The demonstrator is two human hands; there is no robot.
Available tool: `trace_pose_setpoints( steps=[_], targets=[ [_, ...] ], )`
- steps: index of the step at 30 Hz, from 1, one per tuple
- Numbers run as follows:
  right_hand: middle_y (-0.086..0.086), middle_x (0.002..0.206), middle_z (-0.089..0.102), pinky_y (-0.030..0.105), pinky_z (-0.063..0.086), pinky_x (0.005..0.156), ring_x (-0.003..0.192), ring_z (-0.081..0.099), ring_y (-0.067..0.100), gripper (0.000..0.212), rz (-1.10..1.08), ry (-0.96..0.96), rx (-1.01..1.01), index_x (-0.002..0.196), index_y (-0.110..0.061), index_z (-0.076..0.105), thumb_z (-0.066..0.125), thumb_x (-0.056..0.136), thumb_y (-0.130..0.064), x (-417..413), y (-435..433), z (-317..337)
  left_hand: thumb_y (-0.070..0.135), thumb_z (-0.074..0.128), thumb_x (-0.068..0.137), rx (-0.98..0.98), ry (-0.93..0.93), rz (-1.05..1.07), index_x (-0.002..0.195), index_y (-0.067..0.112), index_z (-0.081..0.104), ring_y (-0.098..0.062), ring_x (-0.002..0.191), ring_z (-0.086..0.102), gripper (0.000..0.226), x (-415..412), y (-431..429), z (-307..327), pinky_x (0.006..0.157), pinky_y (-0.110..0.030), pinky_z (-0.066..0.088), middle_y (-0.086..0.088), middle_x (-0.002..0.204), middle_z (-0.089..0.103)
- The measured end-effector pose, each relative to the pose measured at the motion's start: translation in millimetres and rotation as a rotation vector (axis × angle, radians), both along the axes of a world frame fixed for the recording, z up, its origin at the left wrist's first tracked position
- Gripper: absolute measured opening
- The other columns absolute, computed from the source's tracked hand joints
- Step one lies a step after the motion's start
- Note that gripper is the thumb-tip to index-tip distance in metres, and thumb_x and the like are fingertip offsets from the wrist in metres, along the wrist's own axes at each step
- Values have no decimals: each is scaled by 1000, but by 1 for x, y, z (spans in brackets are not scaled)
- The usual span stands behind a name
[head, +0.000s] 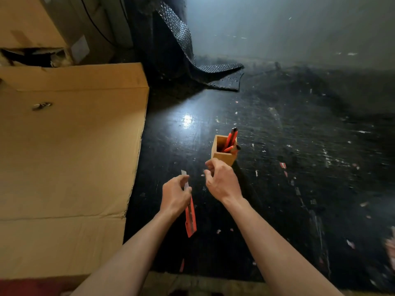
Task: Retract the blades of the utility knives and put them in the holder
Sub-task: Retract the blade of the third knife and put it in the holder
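Observation:
My left hand (pixel 175 194) grips a red utility knife (pixel 190 218) near its front end, above the dark worktop. Its steel blade (pixel 184 177) sticks out past my fingers, pointing away from me. My right hand (pixel 221 180) hovers just right of the blade tip with fingers curled and apart, holding nothing. Right behind that hand stands a square wooden holder (pixel 220 155). Inside it lean red utility knives (pixel 232 138), one reaching well above the rim.
A big flattened cardboard box (pixel 70 146) covers the left side, its edge close to my left hand. Black bubble wrap (pixel 205 69) drapes down at the back. The dark worktop (pixel 299 157) is scratched and strewn with small scraps.

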State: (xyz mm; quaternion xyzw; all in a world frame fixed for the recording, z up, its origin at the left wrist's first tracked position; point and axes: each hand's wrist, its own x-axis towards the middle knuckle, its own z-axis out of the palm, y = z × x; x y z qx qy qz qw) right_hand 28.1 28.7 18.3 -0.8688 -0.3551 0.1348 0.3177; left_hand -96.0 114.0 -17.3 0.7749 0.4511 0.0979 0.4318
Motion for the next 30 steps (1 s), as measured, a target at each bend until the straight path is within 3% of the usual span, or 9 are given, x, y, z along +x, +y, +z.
trace_pose_setpoints(
  steps=[4,6,8,10,14,18,22,27,30],
  targets=[
    [4,117,70,38,57,89,105,67,19,30,47,159,-201,123,-18,65,64,94,-22,-39,-8,-28,9,76,85,-47,69,-6,119,14,73,-3,95,63,35,-28,-7,-13,86,-17,50,-1,112,76],
    [2,111,71,34,56,84,95,67,17,24,47,240,-256,117,-18,68,64,93,-21,-55,-14,-42,8,75,86,-100,105,-4,121,14,72,-4,90,64,36,-38,-11,-21,74,-8,47,-1,111,76],
    [0,104,72,33,57,80,86,66,14,18,37,312,-297,109,-20,70,63,93,-20,-68,-19,-55,6,74,86,-134,128,10,124,13,71,-10,95,70,38,-46,-15,-30,76,-11,49,-3,114,76],
    [-1,101,71,37,60,82,87,68,13,18,29,376,-309,108,-21,71,64,91,-21,-77,-24,-65,4,74,87,-176,134,22,124,13,71,-13,102,71,39,-51,-20,-36,83,-15,50,-3,115,75],
    [-6,103,66,35,59,85,92,66,10,24,-24,439,-234,113,-24,68,70,91,-34,-89,-32,-70,1,74,87,-256,77,43,115,17,75,-1,85,67,32,-51,-26,-42,68,-9,45,11,92,71],
    [-7,99,68,27,60,77,88,69,7,22,-95,570,-113,112,-28,66,71,92,-24,-92,-44,-70,-2,74,85,-341,22,75,115,18,75,-8,92,71,36,-52,-28,-44,74,-15,53,10,95,74],
    [-7,93,72,21,58,67,82,70,3,23,-122,609,-50,109,-28,66,71,90,-17,-85,-51,-64,-1,74,86,-425,-42,62,115,21,75,-13,96,75,36,-50,-23,-40,88,-37,62,5,100,78],
    [-2,98,73,26,62,68,82,75,8,34,-116,654,56,117,-26,63,77,87,-18,-68,-47,-46,-3,69,89,-507,-150,-17,109,23,78,-14,93,78,34,-41,-9,-18,86,-42,63,3,98,81],
    [2,101,74,38,65,74,86,76,13,42,-94,668,126,120,-27,61,79,84,-20,-56,-43,-32,-3,68,91,-524,-211,-55,112,18,75,-18,96,78,31,-33,-1,4,84,-43,64,-1,102,80]
  ],
)
